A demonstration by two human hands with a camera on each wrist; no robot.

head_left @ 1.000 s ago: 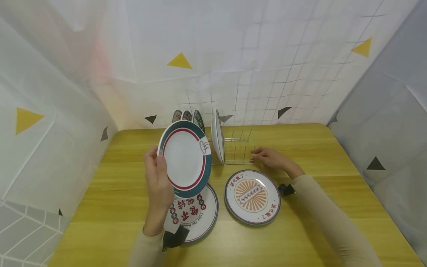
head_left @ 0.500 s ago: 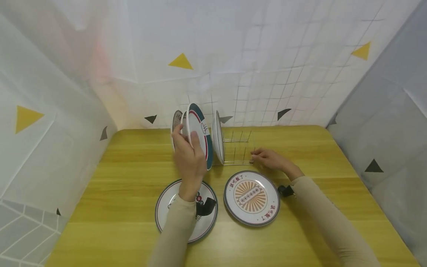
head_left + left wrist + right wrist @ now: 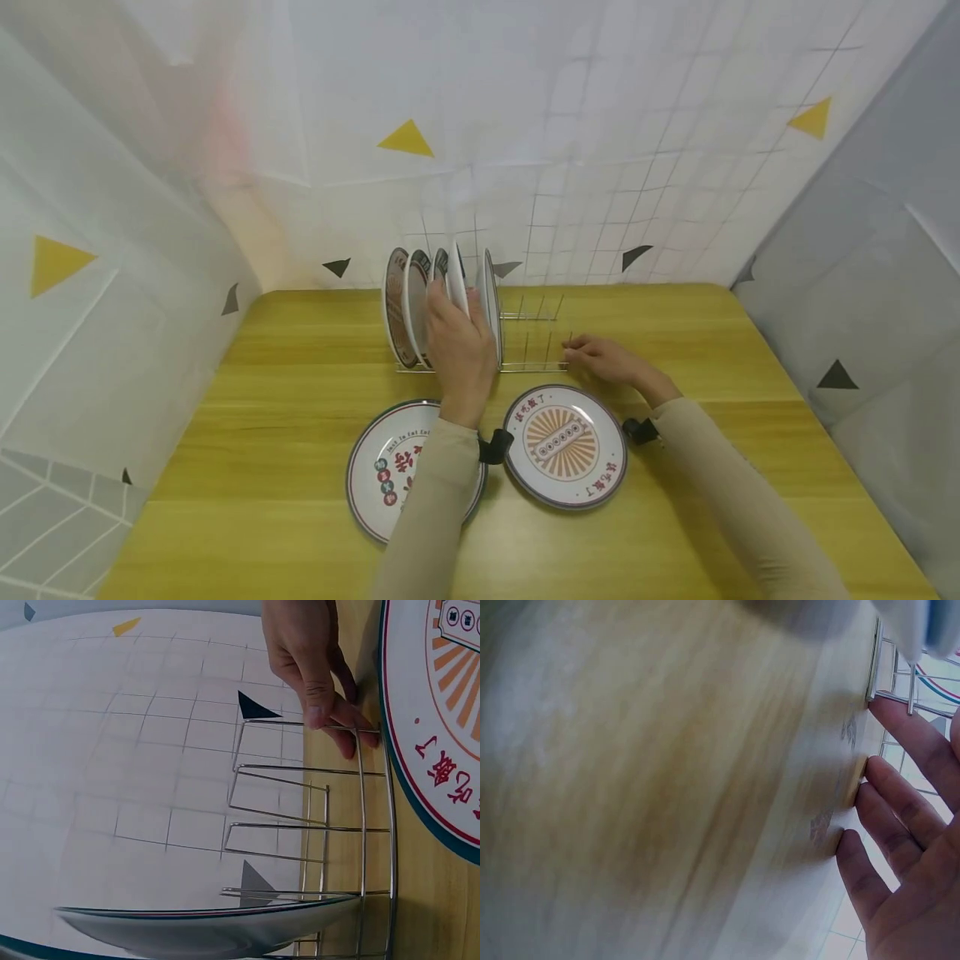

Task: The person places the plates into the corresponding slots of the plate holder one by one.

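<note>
A wire dish rack point(image 3: 534, 367) stands at the back of the table with several plates upright in its left part. My left hand point(image 3: 462, 358) grips a white plate point(image 3: 455, 279) with fingers on one side and thumb on the other. This plate stands nearly upright in the rack, between a dark-rimmed plate on its left and another white plate point(image 3: 492, 312) on its right. At the rack's right end, my right hand point(image 3: 606, 358) pinches the end wire between thumb and fingers. In the right wrist view, its other fingertips point(image 3: 847, 838) rest against the wooden table.
Two round plates lie face up in front of the rack: one with red characters point(image 3: 367, 487) partly under my left forearm, and one with an orange sunburst point(image 3: 562, 446) to its right, its rim overlapping another below. White sheeting point(image 3: 600, 167) hangs close behind the table.
My left hand has carried the plate from above the left table plate, back and right into the rack, turning it edge-on. The right hand has stayed at the rack's end.
</note>
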